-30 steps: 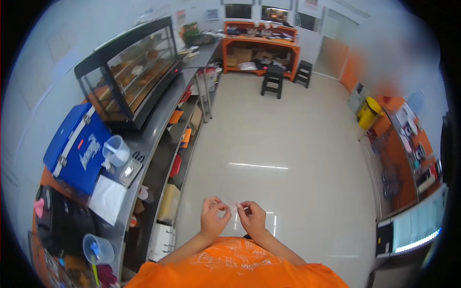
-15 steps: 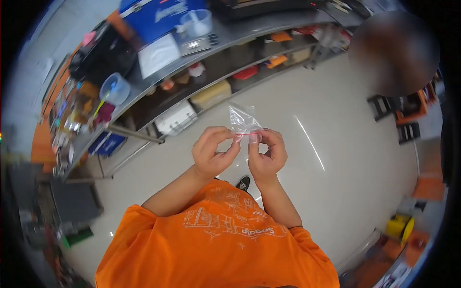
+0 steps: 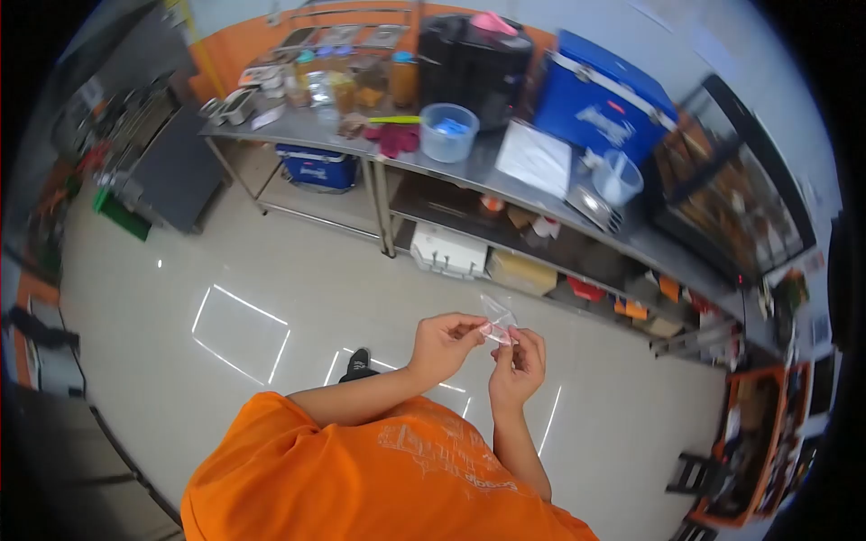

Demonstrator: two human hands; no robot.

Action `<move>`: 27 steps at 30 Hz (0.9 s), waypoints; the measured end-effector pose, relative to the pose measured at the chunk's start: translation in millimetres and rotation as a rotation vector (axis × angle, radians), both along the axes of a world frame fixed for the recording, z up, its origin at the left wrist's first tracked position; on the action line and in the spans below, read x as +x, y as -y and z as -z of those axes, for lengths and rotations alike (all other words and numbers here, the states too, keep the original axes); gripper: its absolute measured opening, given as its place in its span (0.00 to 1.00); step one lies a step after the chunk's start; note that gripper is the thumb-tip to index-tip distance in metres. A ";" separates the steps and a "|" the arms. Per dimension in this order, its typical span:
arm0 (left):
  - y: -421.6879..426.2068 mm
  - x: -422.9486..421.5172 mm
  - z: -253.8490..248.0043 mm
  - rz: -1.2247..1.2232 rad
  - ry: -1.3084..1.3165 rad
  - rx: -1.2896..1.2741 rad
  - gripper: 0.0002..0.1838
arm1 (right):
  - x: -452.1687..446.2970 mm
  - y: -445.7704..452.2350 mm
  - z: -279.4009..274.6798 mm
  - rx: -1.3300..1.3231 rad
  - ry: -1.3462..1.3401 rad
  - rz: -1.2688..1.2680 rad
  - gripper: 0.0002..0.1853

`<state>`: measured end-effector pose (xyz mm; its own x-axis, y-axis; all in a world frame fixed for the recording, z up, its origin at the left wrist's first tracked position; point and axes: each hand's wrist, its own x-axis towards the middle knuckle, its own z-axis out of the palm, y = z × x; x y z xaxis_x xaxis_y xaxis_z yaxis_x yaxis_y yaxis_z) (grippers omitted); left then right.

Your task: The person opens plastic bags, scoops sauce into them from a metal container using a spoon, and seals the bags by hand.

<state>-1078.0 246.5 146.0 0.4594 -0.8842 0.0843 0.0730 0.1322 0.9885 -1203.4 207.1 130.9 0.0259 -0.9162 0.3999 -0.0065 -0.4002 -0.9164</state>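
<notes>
A small clear zip bag point(image 3: 498, 314) with a pinkish-red strip hangs in the air in front of my body, above the floor. My left hand point(image 3: 444, 347) pinches one end of its strip between thumb and fingers. At the other end, my right hand point(image 3: 518, 366) grips the strip the same way. The bag looks flat and see-through; I cannot make out anything inside it.
A long steel table point(image 3: 469, 171) with shelves stands ahead. On it are a blue cooler point(image 3: 603, 99), a plastic bucket point(image 3: 448, 133), a black container point(image 3: 474, 72) and several jars. A glass display case point(image 3: 735, 176) is at the right, a black stool point(image 3: 699, 475) at lower right.
My view has swung left, so the table now lies across the front. The bag stays pinched in both hands, now tilted, and the person seen at right earlier is out of view.
</notes>
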 end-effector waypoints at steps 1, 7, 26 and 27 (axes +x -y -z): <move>-4.6 17.6 2.7 -0.002 -0.222 0.073 0.08 | 20.0 -0.5 0.1 0.008 -0.033 -0.011 0.08; -41.8 171.3 18.4 -0.201 -0.028 0.099 0.09 | 173.4 -7.7 13.1 -0.024 -0.181 -0.174 0.12; -124.2 498.3 91.9 -0.378 -0.837 0.127 0.08 | 555.8 15.9 58.9 0.350 -0.322 -0.993 0.06; -128.1 513.0 97.0 -0.433 -0.822 0.126 0.08 | 574.6 22.7 69.8 0.470 -0.318 -1.123 0.06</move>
<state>-565.1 374.7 49.1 0.6237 -0.6024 -0.4982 0.7246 0.2065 0.6575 -628.7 184.4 61.1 0.9170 -0.3787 -0.1250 -0.1205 0.0357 -0.9921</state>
